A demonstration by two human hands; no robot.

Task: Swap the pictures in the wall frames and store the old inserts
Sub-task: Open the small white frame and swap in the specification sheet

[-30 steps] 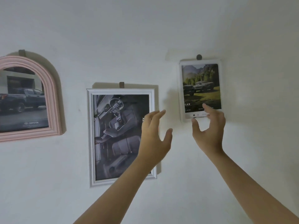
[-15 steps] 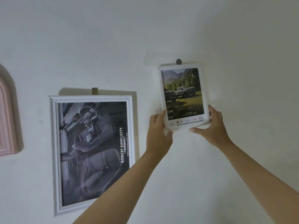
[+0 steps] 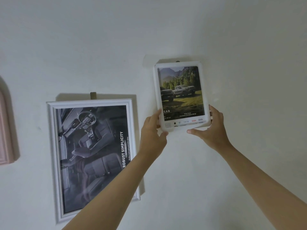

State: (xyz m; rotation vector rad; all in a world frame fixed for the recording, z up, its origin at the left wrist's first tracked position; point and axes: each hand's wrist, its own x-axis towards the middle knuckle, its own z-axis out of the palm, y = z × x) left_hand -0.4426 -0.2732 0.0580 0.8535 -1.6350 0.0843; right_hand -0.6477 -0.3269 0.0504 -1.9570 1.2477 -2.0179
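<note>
A small white frame (image 3: 206, 90) with rounded corners hangs on the white wall under a dark hook (image 3: 177, 61); its picture shows two trucks on grass before a forest. My left hand (image 3: 152, 130) grips its lower left corner, thumb under the bottom edge. My right hand (image 3: 210, 128) grips the lower right corner, thumb along the bottom edge. To the left hangs a larger white frame (image 3: 53, 146) with a grey car-interior print reading "ROBUST SIMPLICITY"; my left forearm crosses its lower right corner.
A pink arched frame (image 3: 5, 130) shows partly at the left edge. A small tan hook (image 3: 93, 95) holds the large frame. Bare white wall lies above, below and to the right of the small frame.
Both hands reached up and closed on the small frame's lower corners. The view swung right, so the pink frame slid nearly out at the left, and the small frame now covers most of its hook.
</note>
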